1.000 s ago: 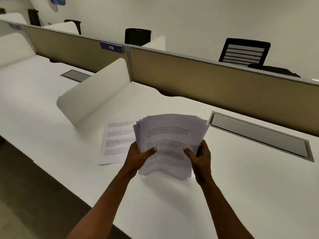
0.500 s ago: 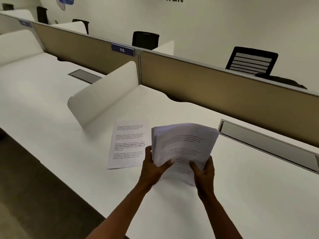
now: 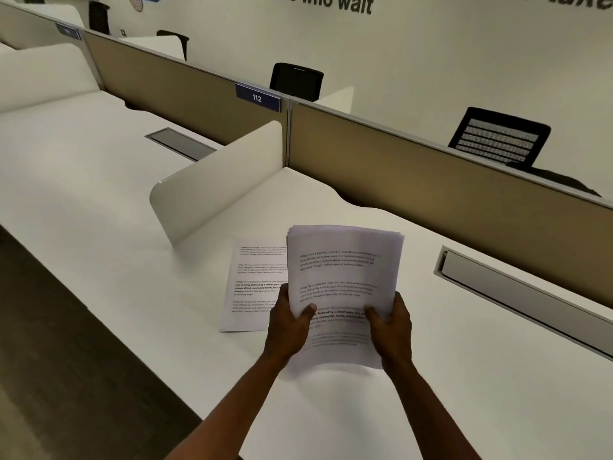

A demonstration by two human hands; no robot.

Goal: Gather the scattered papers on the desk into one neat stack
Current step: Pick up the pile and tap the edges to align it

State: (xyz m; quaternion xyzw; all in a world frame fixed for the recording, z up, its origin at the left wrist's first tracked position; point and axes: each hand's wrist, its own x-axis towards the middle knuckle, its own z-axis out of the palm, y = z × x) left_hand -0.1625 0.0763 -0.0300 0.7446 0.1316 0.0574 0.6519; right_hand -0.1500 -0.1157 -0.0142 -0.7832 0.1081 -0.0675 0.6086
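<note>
A stack of printed white papers [image 3: 345, 270] stands nearly upright, its lower edge resting on or just above the white desk [image 3: 464, 376]. My left hand [image 3: 287, 330] grips its left side, thumb on the front sheet. My right hand [image 3: 391, 327] grips its right side the same way. One single printed sheet [image 3: 253, 287] lies flat on the desk just left of the stack, partly hidden behind it and my left hand.
A white curved divider [image 3: 215, 197] stands on the desk to the upper left of the sheet. A tan partition [image 3: 431, 190] closes the far side. A grey cable tray [image 3: 517, 293] is set in the desk at right. The desk's front edge runs diagonally at left.
The fanned sheets have been squared into a tighter stack and tipped more upright between both hands. The loose sheet on the desk has not moved.
</note>
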